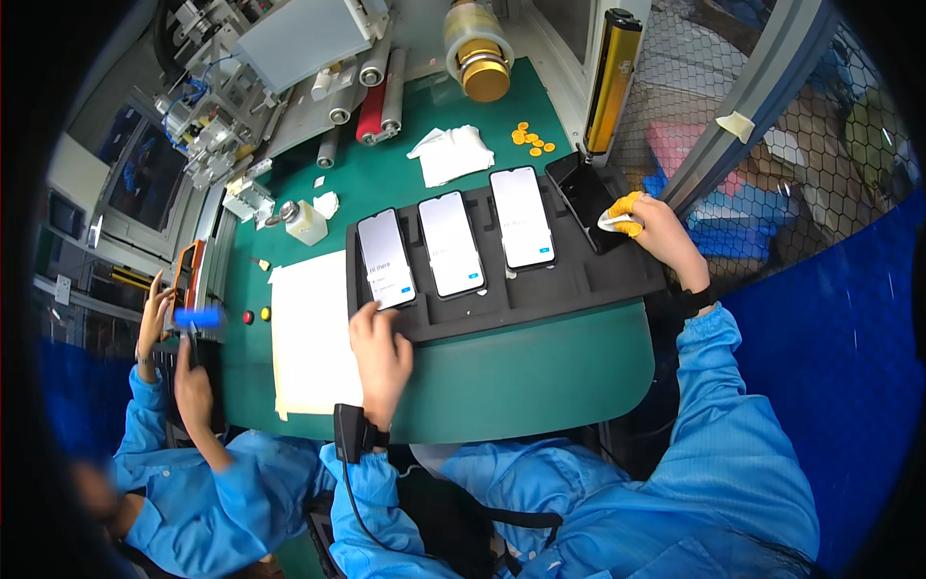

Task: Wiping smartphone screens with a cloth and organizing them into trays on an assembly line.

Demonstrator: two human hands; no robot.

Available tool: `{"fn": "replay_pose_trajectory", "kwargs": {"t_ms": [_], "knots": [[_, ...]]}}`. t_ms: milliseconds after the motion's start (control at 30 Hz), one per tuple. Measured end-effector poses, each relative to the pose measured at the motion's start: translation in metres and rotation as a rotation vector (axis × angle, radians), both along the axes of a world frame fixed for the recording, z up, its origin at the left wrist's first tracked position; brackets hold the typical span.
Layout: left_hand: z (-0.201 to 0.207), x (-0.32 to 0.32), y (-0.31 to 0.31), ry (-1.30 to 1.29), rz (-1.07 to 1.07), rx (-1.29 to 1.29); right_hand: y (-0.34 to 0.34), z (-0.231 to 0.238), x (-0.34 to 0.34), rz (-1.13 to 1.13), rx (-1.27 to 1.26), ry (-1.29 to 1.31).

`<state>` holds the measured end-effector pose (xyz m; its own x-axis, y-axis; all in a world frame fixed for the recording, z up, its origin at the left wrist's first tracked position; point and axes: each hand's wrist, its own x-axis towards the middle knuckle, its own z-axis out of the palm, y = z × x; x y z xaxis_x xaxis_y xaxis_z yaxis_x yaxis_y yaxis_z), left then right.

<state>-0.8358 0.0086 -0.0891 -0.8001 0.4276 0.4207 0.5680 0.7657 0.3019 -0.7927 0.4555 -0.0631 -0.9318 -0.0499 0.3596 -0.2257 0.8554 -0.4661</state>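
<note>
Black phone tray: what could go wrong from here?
The right hand holds a white cloth at the edge of the dark phone; pressing there might shift that phone. The left hand is close to the leftmost lit phone, so a stray touch could register on its screen.

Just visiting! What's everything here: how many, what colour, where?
Flat tabletop: 1, green, centre
Slotted tray: 1, black, on tabletop
Lit phones: 3, white screens, in tray
Unlit phone: 1, black, tray's right end
Rectangular sheet: 1, white, left of tray
Crumpled cloth: 1, white, behind tray
Small rounded pieces: several, orange-yellow, behind tray
Squat bottle: 1, whitish, behind sheet
Round buttons: 2, red, yellow, left of sheet
Cylindrical rollers: several, grey, red, back
Upright bar: 1, yellow, back right
Co-worker: 1, blue-clothed, left
Left hand: 1, blue-sleeved, at left phone's lower end
Right hand: 1, yellow finger covers, holding white wipe at unlit phone
</note>
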Motion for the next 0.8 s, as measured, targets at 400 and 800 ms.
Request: {"fn": "replay_pose_trajectory", "kwargs": {"t_ms": [400,800], "knots": [[0.079,0.147,-0.019,-0.233,-0.221,-0.077,-0.166,0.141,0.038,0.537,0.003,0.131],[0.134,0.290,-0.117,-0.455,0.232,0.007,-0.377,0.051,-0.285,0.452,-0.129,0.203]]}}
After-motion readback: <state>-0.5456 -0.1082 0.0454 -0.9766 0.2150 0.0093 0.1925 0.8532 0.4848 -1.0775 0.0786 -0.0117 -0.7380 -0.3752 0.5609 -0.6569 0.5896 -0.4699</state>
